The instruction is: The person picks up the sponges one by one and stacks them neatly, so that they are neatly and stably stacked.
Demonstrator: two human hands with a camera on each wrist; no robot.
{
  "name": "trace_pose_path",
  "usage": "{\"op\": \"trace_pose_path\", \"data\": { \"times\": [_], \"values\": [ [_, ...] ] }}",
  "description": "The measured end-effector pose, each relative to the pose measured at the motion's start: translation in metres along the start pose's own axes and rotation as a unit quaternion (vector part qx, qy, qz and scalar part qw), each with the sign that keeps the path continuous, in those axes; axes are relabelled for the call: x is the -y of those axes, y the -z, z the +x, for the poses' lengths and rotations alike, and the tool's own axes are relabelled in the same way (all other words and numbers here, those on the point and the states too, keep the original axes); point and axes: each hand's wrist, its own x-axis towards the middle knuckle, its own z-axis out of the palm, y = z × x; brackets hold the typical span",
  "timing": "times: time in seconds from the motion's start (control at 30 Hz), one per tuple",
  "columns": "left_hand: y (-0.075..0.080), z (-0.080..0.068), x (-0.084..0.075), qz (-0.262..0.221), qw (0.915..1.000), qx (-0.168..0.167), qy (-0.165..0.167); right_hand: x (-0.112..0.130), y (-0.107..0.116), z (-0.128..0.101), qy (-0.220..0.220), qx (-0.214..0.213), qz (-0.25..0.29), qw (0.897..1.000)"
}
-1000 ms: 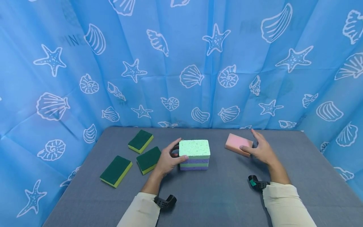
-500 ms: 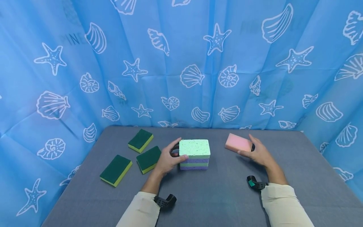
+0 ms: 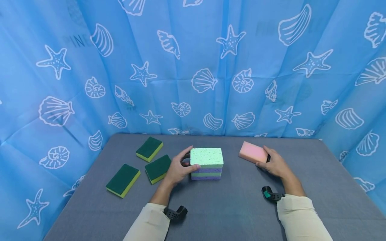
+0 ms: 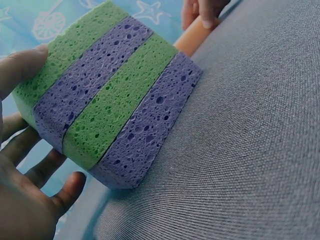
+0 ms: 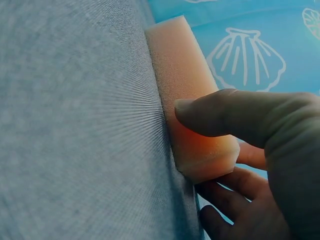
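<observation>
A stack of green and purple sponges (image 3: 206, 158), laid in alternating layers, stands mid-table. My left hand (image 3: 177, 170) holds it at its left end. The left thumb (image 4: 25, 67) lies on the front face of the top green layer in the left wrist view, with the other fingers spread around the side and back. To the right, a pink sponge (image 3: 252, 152) lies flat on the table, looking orange in the right wrist view. My right hand (image 3: 276, 164) grips its right end. The right thumb (image 5: 210, 112) presses its near face while the other fingers reach behind its end.
Three green-and-yellow scouring sponges, a rear one (image 3: 149, 149), a middle one (image 3: 158, 169) and a front one (image 3: 123, 180), lie left of the left hand. Behind the grey cloth-covered table (image 3: 223, 211) hangs a blue seashell curtain (image 3: 199, 110).
My right hand has moved slightly left and closed its thumb and fingers on the end of the pink sponge. The left hand and the stack have stayed put.
</observation>
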Motion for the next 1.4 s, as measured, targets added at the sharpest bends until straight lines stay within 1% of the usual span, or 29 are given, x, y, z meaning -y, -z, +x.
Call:
{"op": "trace_pose_path", "data": {
  "times": [0.43,0.77,1.03,1.2,1.4],
  "values": [
    [0.000,0.001,0.000,-0.010,0.9999,0.001,0.003,0.002,0.004,0.000,-0.001,-0.017,0.005,1.000],
    [0.000,0.001,0.000,-0.012,0.9999,-0.001,0.000,0.011,0.012,-0.001,0.021,-0.036,0.003,0.999],
    [0.001,0.001,0.000,-0.015,0.9999,0.002,0.002,0.024,0.018,-0.005,0.031,-0.044,0.002,0.999],
    [0.001,0.000,0.001,-0.013,0.9999,0.004,0.002,0.033,0.022,-0.009,0.048,-0.049,0.017,0.997],
    [0.001,0.001,0.001,-0.012,0.9999,0.006,0.003,0.046,0.027,-0.015,0.093,-0.060,0.033,0.993]
  ]
}}
